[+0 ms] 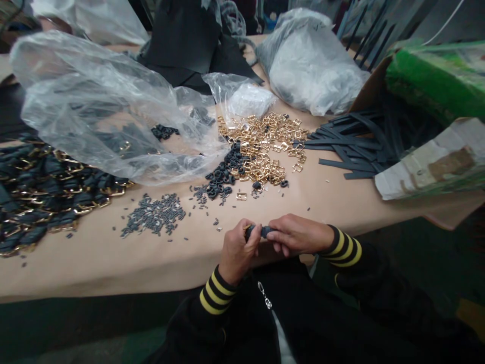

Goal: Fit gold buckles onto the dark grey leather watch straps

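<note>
At the table's front edge, my left hand (238,251) is closed around a dark strap (265,231), with a bit of gold metal at the fingers, apparently a buckle. My right hand (299,233) pinches the same strap from the other side. Fingers hide most of the piece. Just beyond the hands lie a single gold buckle (241,196) and a heap of gold buckles (265,169). Dark strap loops (220,184) are piled against that heap. Small dark grey pieces (153,215) are scattered to the left of my hands.
Buckled dark straps (49,192) are stacked at the left. A clear plastic bag (94,86) spreads behind them. Loose dark strips (348,141) spill from a box (428,159) at the right. A full plastic bag (310,60) stands at the back.
</note>
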`<action>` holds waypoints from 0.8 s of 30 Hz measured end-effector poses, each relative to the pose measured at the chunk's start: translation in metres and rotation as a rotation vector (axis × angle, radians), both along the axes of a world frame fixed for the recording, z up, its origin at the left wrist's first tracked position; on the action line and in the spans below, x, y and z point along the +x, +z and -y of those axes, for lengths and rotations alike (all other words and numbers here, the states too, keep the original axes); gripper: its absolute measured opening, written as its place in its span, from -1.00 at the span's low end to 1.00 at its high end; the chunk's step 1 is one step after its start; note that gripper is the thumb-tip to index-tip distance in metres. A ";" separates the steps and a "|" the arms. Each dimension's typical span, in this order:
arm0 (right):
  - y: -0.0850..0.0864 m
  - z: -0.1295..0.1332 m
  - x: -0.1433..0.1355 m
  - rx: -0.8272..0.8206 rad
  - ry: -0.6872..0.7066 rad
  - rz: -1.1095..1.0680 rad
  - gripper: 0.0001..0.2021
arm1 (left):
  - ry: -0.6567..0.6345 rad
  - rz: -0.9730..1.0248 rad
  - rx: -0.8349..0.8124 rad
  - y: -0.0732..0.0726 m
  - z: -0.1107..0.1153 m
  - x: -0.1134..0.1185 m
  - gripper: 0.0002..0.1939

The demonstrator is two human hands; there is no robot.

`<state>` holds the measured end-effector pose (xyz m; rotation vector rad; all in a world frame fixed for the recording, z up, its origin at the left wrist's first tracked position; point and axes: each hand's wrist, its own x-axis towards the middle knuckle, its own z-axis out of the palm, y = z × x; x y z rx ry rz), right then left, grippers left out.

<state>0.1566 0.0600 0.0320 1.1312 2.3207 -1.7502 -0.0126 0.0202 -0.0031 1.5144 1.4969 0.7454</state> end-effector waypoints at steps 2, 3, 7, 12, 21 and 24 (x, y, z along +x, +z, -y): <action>-0.003 -0.001 0.001 0.014 0.008 -0.053 -0.70 | -0.009 -0.026 0.019 -0.001 -0.001 0.000 -0.80; -0.005 -0.001 0.001 0.036 0.011 -0.082 -0.69 | -0.016 -0.036 0.024 -0.001 -0.001 0.000 -0.80; -0.012 0.001 0.004 0.060 -0.032 -0.179 -0.70 | -0.049 -0.055 0.026 -0.001 -0.002 -0.002 -0.80; -0.017 0.007 0.003 -0.060 -0.146 -0.229 -0.67 | -0.131 0.059 -0.035 0.005 -0.003 -0.006 -0.78; -0.015 0.004 0.003 -0.122 -0.114 -0.192 -0.69 | -0.251 -0.060 0.070 0.007 -0.002 -0.008 -0.77; -0.010 0.003 0.004 -0.060 -0.046 -0.101 -0.68 | -0.298 -0.194 0.144 0.005 -0.002 -0.007 -0.76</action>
